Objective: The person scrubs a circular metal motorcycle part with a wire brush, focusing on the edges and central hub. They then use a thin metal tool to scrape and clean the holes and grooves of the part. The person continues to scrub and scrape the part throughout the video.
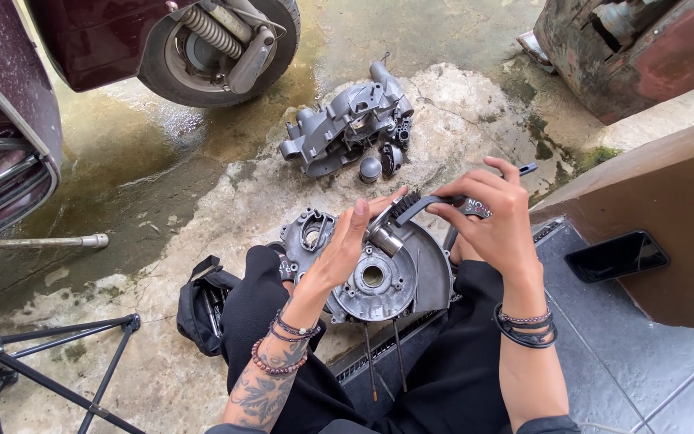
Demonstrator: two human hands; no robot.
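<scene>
Engine casing half (379,277) rests across the seated person's knees while the left hand (345,245) pinches a small metal cylinder (384,239) and the right hand (491,221) grips a wire brush (423,206) against it, mid-scrub; turning it to the unbrushed side looks next.

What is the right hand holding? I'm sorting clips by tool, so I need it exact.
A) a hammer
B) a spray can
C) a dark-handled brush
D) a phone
C: the right hand grips a dark-handled brush, its bristles set against the small metal part that the left hand holds over the engine case; the phone lies apart on the ledge.
</scene>
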